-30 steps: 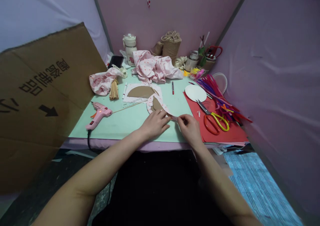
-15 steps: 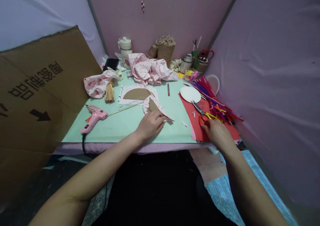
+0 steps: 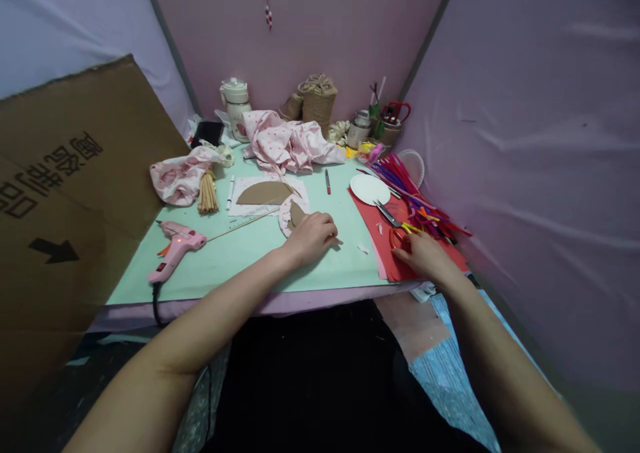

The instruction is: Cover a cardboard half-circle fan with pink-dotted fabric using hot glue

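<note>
My left hand lies over a small cardboard piece edged with pink dotted fabric, fingers curled down on its right part. The thumb and much of the piece are hidden under the hand. At the right, my right hand has its fingers closed at the orange handles of the scissors. Their blades rest apart above red paper, pointing toward a white paper disc. Behind the left hand, a half-round piece of cardboard sits on a dotted fabric sheet.
A pink glue gun lies at the left by a bundle of sticks. Crumpled dotted fabric, a bottle and twine line the back. Pipe cleaners spread at the right; a cardboard sheet stands left.
My left hand has slid farther over the fabric-edged piece and now covers more of it. My right hand stays at the scissors. The whole view has shifted slightly.
</note>
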Available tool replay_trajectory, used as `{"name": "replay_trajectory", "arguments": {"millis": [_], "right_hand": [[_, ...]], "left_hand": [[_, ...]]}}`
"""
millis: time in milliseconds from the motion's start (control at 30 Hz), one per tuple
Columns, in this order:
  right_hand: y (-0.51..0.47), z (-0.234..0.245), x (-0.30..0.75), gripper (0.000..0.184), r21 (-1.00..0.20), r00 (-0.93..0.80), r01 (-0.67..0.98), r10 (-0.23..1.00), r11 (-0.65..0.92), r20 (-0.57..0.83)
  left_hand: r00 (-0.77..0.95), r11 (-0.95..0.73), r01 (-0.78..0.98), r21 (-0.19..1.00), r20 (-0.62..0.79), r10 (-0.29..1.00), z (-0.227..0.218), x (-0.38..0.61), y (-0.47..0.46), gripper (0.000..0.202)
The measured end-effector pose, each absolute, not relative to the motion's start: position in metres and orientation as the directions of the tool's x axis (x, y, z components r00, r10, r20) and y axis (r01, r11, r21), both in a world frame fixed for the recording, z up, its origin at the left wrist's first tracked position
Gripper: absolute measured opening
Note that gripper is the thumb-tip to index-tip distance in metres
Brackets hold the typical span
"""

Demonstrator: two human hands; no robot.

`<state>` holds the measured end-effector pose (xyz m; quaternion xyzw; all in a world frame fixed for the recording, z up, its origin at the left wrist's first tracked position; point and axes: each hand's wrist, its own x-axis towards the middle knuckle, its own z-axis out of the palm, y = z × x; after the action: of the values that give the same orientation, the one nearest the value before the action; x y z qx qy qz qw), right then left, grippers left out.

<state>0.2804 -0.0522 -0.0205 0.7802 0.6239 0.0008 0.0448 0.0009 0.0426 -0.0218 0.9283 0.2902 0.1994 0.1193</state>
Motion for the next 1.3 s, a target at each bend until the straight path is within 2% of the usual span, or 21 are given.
{"name": "replay_trajectory", "arguments": {"millis": [67, 167, 333, 500, 633, 733, 833, 933, 1033, 1133, 1300], "right_hand": [[-0.049, -0.019, 0.281, 0.030, 0.048, 0.254, 0.966, 0.967, -0.252, -0.024], [-0.045, -0.016, 0.283, 0.030, 0.094, 0.285, 0.953, 0.957, -0.289, 0.058], [-0.033, -0.009, 0.284, 0.024, 0.116, 0.338, 0.938, 0.935, -0.326, -0.106], [-0.030, 0.000, 0.279, 0.021, 0.100, 0.383, 0.924, 0.897, -0.370, -0.220], [-0.045, 0.003, 0.281, 0.021, 0.116, 0.402, 0.916, 0.889, -0.385, -0.219], [-0.068, 0.001, 0.281, 0.026, 0.025, 0.430, 0.903, 0.894, -0.430, -0.125], [-0.101, -0.002, 0.272, 0.034, -0.170, 0.425, 0.886, 0.902, -0.431, -0.074], [-0.136, -0.003, 0.251, 0.050, -0.367, 0.390, 0.839, 0.915, -0.401, -0.108], [-0.160, -0.002, 0.224, 0.049, -0.429, 0.339, 0.822, 0.927, -0.374, -0.158], [-0.166, -0.002, 0.199, 0.038, -0.450, 0.320, 0.819, 0.934, -0.357, -0.159], [-0.154, -0.008, 0.175, 0.033, -0.459, 0.345, 0.804, 0.925, -0.378, -0.158]], "left_hand": [[0.765, -0.805, 0.477, 0.353, 0.285, 0.578, -0.021, 0.002, 0.047, 0.014], [0.768, -0.811, 0.456, 0.366, 0.298, 0.567, -0.022, 0.002, 0.052, 0.016], [0.778, -0.823, 0.429, 0.371, 0.311, 0.546, -0.027, 0.001, 0.053, 0.021], [0.781, -0.827, 0.422, 0.372, 0.315, 0.540, -0.029, -0.002, 0.054, 0.010], [0.779, -0.834, 0.415, 0.364, 0.332, 0.532, -0.032, -0.001, 0.055, 0.014], [0.778, -0.837, 0.415, 0.357, 0.338, 0.530, -0.033, -0.001, 0.055, 0.015], [0.779, -0.831, 0.418, 0.368, 0.325, 0.536, -0.033, -0.001, 0.055, 0.017], [0.771, -0.815, 0.438, 0.380, 0.308, 0.557, -0.032, 0.001, 0.053, 0.017], [0.762, -0.802, 0.442, 0.402, 0.302, 0.572, -0.031, 0.003, 0.051, 0.018], [0.765, -0.795, 0.414, 0.444, 0.304, 0.568, -0.031, 0.003, 0.053, 0.021], [0.777, -0.797, 0.377, 0.473, 0.308, 0.550, -0.035, 0.000, 0.060, 0.020]]}}
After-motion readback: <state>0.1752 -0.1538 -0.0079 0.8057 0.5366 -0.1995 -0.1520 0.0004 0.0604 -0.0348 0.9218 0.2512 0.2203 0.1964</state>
